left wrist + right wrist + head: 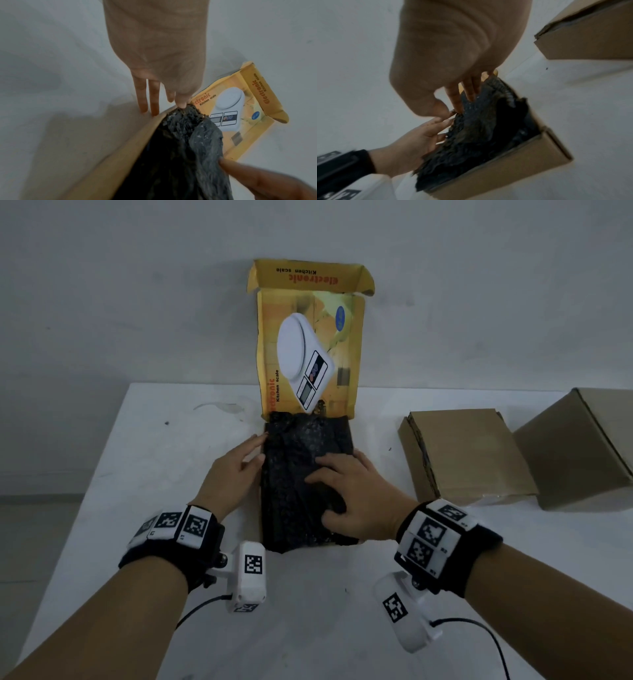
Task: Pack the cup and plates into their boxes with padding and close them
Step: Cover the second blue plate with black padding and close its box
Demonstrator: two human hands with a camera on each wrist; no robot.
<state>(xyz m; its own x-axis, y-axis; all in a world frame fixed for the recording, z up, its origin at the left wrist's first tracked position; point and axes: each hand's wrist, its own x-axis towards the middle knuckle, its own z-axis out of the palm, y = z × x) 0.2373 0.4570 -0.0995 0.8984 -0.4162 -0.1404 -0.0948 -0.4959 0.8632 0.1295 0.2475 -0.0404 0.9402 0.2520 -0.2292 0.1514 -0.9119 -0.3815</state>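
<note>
My right hand (352, 491), fingers spread, presses flat on the black padding (301, 474) filling the open yellow box (310, 337); my left hand (236, 470), fingers straight, steadies its left edge. I see no cup or plates; I take them to lie under the padding. I'd tuck the edges inside the walls before folding down the lid beyond my fingertips. Two closed brown boxes (469, 453) sit right of my right hand on the tabletop (137, 474).

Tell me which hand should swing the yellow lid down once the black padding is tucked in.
Left, probably. The left hand lies open at the box's side edge, fingertips near the lid hinge, and is free to lift. The right hand lies flat on the black padding, holding it down.
</note>
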